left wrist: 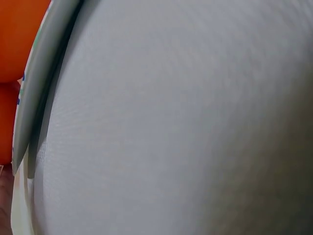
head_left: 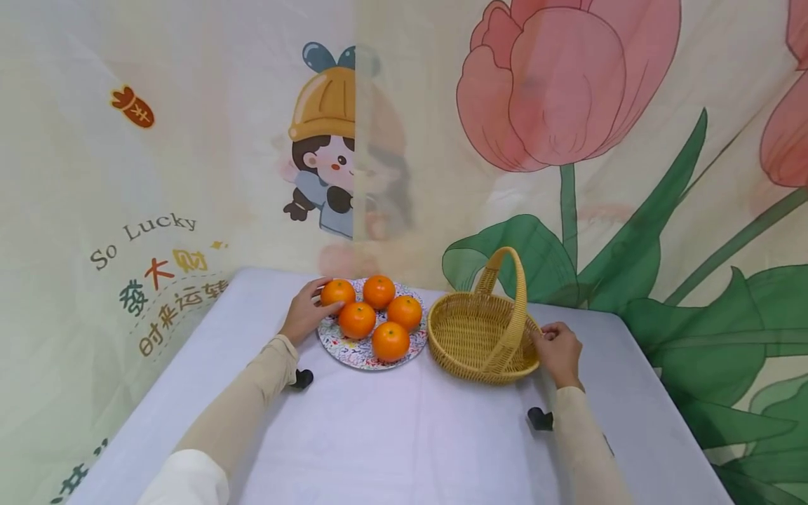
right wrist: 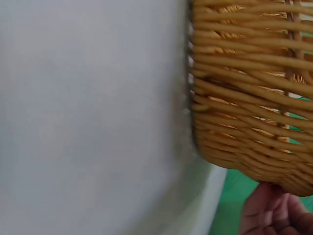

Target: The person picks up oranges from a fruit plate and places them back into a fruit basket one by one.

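On a round plate [head_left: 346, 354] with a colourful speckled pattern sit several oranges [head_left: 391, 341]. My left hand [head_left: 307, 308] reaches over the plate's left rim and grips the back-left orange [head_left: 337, 292], thumb at its front and fingers behind it. Right of the plate stands a wicker basket [head_left: 467, 333] with a tall arched handle; its inside shows bare weave. With thumb and fingers, my right hand [head_left: 560, 351] pinches the basket's right rim. In the right wrist view, those fingertips [right wrist: 266, 193] meet the woven edge. The left wrist view catches mostly tablecloth, with the plate's rim at its left.
A white cloth covers the table [head_left: 404, 435]. Behind it hangs a printed curtain with a large pink tulip [head_left: 568, 84] and a cartoon figure [head_left: 325, 161]. Small black pieces [head_left: 304, 379] show beside both wrists.
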The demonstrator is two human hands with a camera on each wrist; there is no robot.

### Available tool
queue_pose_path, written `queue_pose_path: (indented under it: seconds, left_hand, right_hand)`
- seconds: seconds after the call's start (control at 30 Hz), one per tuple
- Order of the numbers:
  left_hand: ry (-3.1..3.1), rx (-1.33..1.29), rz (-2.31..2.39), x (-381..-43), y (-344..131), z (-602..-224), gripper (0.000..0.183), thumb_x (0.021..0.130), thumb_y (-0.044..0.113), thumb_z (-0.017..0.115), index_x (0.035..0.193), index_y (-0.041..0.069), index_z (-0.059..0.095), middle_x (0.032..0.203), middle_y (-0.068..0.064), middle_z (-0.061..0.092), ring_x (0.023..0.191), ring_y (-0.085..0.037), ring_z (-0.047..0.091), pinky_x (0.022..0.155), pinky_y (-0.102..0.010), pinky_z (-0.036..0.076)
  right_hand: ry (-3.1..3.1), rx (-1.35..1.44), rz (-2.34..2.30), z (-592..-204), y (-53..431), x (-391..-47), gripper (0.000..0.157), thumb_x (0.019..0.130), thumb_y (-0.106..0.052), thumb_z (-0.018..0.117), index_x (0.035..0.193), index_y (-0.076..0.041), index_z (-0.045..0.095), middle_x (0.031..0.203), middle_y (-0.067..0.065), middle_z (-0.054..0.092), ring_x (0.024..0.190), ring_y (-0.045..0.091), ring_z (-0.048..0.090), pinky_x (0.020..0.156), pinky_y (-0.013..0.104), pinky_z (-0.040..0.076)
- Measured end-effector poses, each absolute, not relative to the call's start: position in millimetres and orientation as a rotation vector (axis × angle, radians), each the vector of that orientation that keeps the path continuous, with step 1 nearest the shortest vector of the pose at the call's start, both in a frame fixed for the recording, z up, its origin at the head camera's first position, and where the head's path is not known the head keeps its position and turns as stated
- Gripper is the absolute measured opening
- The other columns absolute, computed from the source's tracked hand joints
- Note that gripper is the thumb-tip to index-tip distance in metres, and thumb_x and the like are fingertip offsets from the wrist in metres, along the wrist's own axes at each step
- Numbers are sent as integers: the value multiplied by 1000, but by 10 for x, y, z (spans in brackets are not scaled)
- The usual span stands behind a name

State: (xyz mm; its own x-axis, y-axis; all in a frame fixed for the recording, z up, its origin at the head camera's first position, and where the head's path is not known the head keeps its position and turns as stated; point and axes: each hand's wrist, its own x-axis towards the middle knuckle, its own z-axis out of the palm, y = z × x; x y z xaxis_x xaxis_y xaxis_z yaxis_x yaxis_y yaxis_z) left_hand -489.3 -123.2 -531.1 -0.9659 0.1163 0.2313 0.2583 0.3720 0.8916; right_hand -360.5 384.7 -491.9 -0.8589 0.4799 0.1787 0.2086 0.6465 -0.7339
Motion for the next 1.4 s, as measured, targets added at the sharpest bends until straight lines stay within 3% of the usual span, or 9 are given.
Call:
queue_pose_path:
  seconds: [0.17,0.33,1.1,1.4]
  left_hand:
    - [-2487,-347,-1647,-4857,-1221,-5231,72,86,36,76,145,10,44,147,-12,42,128,-35,44,107,-49,39]
    - [-2497,-342,-1642,-4883,-1236,-5299,74,84,44,76,144,15,46,147,-9,42,127,-33,45,106,-47,40]
    - [-2418,-278,-1728,-4854,-1208,-5349,76,80,43,79,142,12,49,145,-9,45,127,-34,46,106,-48,40]
    - [-2433,-343,-1744,-4933,-1210,-5337,80,81,45,78,146,12,45,147,-6,44,133,-29,42,111,-47,33]
  right_hand:
    - [-2680,-537,977,-4779,3794,-3639,38,95,-30,57,106,6,55,93,22,60,78,30,58,57,33,49]
    - [-2709,-583,995,-4869,3745,-3632,38,98,-27,48,114,7,50,98,25,58,80,31,59,57,35,49]
    - [-2707,-624,1013,-4893,3748,-3620,40,99,-31,49,115,5,50,101,23,56,84,31,57,61,35,48]
    - [-2699,-587,1020,-4907,3754,-3600,42,99,-32,48,116,7,49,99,24,56,82,32,58,58,35,48]
